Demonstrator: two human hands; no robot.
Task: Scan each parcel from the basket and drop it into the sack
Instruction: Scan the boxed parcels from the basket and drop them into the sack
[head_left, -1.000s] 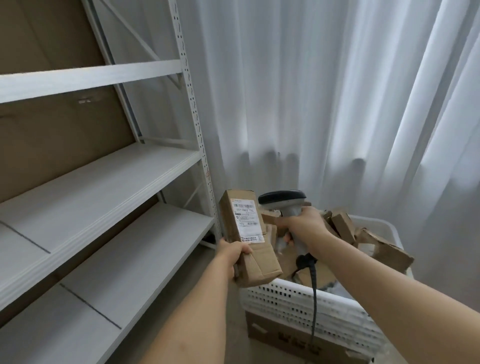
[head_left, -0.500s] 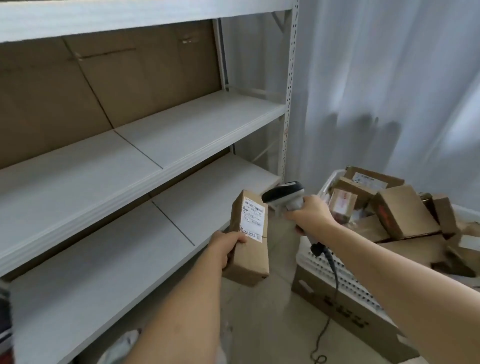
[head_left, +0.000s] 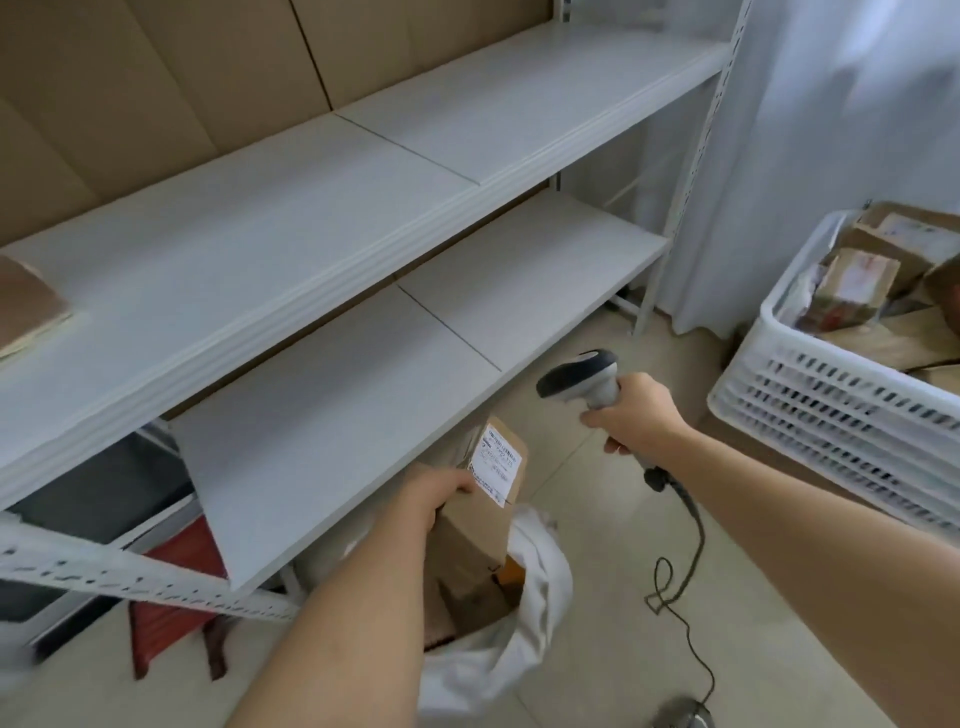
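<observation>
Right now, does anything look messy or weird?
A bit. The parcels in the basket are heaped at all angles, some looking crumpled. The scanner cable loops loosely over the floor. Otherwise the left hand holds a box over the sack normally.

left hand (head_left: 434, 493) gripping parcel (head_left: 480, 512) over sack (head_left: 540, 597), right hand (head_left: 636, 415) holding scanner (head_left: 584, 382)

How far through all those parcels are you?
Some look done: brown boxes already lie inside the white sack. One is in hand: the left hand holds a labelled parcel just over the sack's mouth, about to drop it, while the right hand grips the scanner. Plenty is left: the basket at the right holds a heap of parcels.
</observation>
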